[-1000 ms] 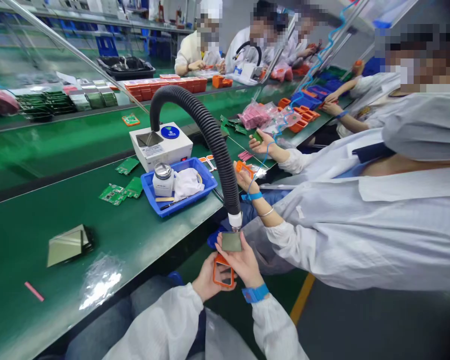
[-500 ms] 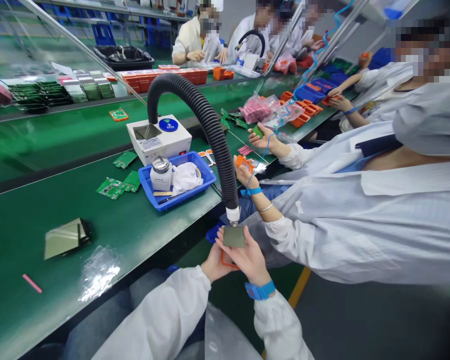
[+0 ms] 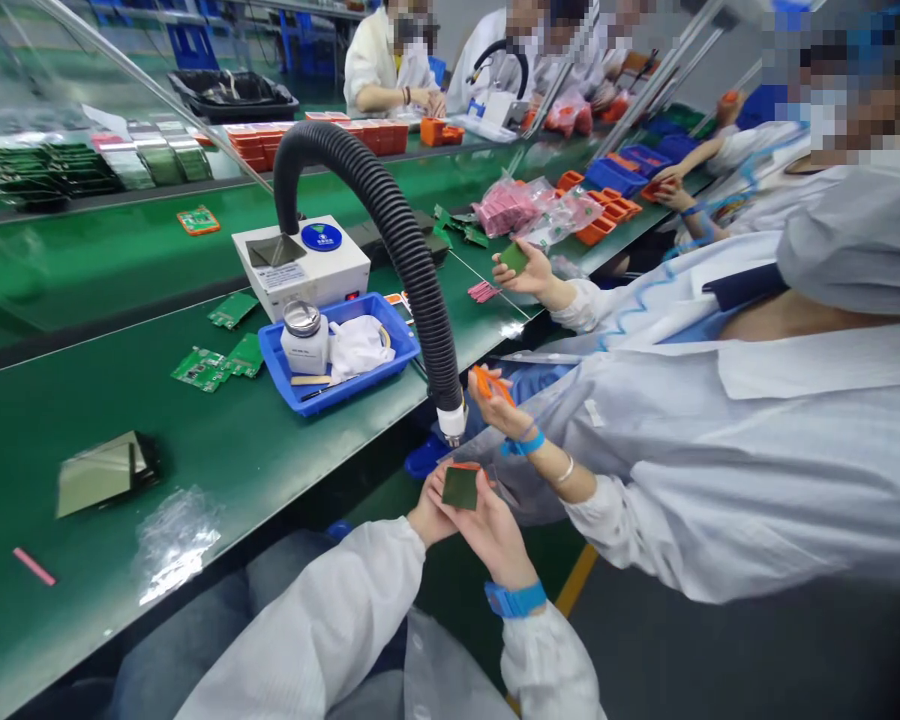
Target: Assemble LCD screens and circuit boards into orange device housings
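Observation:
Just below the nozzle of a black ribbed hose, both hands are close together over my lap. My right hand, with a blue wrist strap, grips a thin dark olive square panel by its edges. Behind the panel, my left hand is closed around an orange plastic frame, mostly covered by the panel and my fingers. The hose's white nozzle points down, a little above the panel and apart from it.
On the green bench stand a white box bearing the hose, a blue tray with a bottle and cloth, green circuit boards, stacked panels and clear film. At right, a co-worker's hands hold a green board and an orange part.
My hands and the panel have dropped slightly below the nozzle, and the panel has turned and looks darker. The co-worker's hand with the orange part has moved down. The view has shifted a little.

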`<state>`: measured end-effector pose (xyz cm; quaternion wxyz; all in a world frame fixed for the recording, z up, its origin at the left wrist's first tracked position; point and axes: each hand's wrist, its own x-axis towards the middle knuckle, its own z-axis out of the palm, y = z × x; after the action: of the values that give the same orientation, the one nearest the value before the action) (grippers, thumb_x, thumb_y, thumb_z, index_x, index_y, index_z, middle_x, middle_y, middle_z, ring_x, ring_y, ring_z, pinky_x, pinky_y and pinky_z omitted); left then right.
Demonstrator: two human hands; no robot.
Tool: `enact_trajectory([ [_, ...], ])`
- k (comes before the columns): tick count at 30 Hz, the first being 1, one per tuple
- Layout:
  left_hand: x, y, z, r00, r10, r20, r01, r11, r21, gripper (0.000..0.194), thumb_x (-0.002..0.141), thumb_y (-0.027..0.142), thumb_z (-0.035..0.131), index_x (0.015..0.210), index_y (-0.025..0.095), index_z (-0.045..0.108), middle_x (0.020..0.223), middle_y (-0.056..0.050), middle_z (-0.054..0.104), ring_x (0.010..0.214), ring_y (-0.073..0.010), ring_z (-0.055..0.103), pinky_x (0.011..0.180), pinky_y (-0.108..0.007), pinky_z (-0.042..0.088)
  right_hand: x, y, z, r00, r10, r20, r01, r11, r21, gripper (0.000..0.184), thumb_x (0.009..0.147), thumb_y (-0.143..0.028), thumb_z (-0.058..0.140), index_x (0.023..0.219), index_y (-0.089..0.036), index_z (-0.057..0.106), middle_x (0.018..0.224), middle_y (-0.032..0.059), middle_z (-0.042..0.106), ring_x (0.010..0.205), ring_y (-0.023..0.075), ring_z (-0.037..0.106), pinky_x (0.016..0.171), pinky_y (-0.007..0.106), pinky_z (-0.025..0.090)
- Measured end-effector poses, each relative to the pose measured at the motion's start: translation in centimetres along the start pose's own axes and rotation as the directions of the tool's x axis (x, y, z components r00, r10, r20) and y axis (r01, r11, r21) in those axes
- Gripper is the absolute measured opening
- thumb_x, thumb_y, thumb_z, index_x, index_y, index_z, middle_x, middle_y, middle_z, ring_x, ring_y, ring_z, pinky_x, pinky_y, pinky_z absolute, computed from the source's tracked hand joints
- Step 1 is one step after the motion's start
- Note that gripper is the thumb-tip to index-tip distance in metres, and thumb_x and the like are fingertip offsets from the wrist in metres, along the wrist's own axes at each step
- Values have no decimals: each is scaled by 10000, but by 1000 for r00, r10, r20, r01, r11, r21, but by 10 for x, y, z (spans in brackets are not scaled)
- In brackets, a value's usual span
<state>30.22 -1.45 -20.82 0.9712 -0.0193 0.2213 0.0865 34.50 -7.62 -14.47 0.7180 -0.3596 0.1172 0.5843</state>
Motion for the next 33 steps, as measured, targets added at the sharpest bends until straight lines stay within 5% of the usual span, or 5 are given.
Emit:
enact_trajectory([
  [5, -5, 2, -5, 999, 44, 17, -45, 998, 45, 369, 892, 388, 550, 1198, 182, 538, 1223, -96, 554, 1057, -228, 564, 886, -450, 496, 7, 12, 8, 996, 53, 75, -48, 997, -64, 328, 782, -446, 711, 925, -153, 674, 1025, 93, 707, 1105, 243, 621, 1064, 479, 411],
  [11, -6, 25, 8, 992, -105, 69, 95, 986, 137, 419, 893, 492, 503, 1133, 152, 555, 1052, -79, 611, 856, -174, 605, 750, -371, 521, -20, 17, 5, 982, 90, 167, -52, 974, -219, 420, 625, -418, 840, 936, -177, 694, 990, 83, 721, 1113, 273, 614, 1066, 489, 381],
  [19, -9, 4, 24, 974, -223, 51, 208, 957, 201, 450, 907, 508, 374, 1065, 142, 582, 879, -140, 677, 659, -226, 634, 639, -362, 459, -51, 17, -1, 942, 239, 237, -122, 898, -423, 542, 482, -439, 897, 888, -129, 716, 951, 140, 714, 1108, 329, 607, 1056, 494, 363],
  [26, -35, 20, 9, 998, -58, -28, 62, 982, 177, 473, 892, 544, 419, 1136, 155, 538, 883, -68, 659, 650, -165, 606, 648, -326, 463, -51, 25, -11, 958, 183, 220, -78, 907, -414, 535, 539, -405, 880, 961, -139, 685, 1041, 154, 689, 1184, 310, 557, 1078, 480, 338],
  [33, -95, 56, 13, 978, 188, -92, -187, 982, 22, 363, 898, 473, 416, 1039, 172, 563, 878, -88, 671, 656, -193, 638, 647, -312, 470, -44, 34, 29, 965, 135, 224, -53, 939, -341, 670, 487, -529, 869, 1029, -184, 679, 1023, 117, 709, 1102, 334, 611, 1088, 555, 311],
])
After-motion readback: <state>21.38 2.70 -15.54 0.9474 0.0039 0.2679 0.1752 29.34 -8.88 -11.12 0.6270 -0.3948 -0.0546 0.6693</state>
